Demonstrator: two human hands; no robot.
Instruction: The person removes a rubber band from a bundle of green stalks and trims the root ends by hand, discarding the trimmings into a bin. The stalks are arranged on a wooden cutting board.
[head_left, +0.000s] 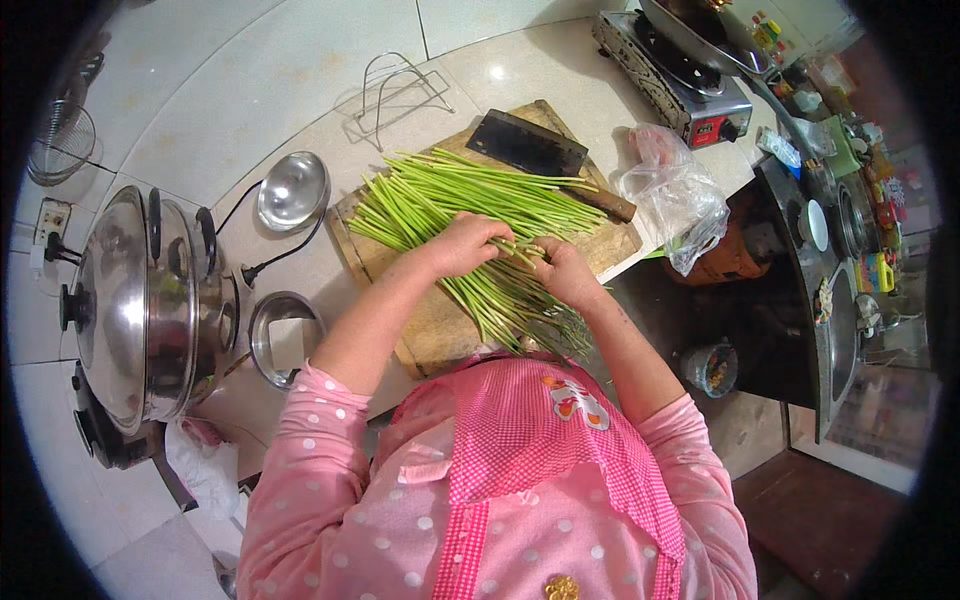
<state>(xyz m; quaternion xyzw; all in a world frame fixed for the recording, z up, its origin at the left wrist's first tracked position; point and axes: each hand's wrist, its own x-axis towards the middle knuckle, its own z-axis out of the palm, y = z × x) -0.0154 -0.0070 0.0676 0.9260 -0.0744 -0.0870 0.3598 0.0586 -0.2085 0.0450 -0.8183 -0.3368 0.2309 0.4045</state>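
A large heap of long thin green stalks (465, 195) lies across a wooden cutting board (442, 334). Above the heap, my left hand (469, 244) grips a few of the stalks. Close to its right, my right hand (562, 270) has its fingers closed on the ends of the same few stalks. Other stalks fan out below both hands towards the apron. A dark-bladed cleaver (527, 142) rests at the board's far side, its wooden handle pointing to the right edge.
A steel steamer pot (172, 307) stands at left, near a steel ladle bowl (292, 191) and a steel basin (259, 330). Beyond the board is a wire rack (405, 90). At right are a plastic bag (675, 191) and a gas stove (701, 112) bearing a wok.
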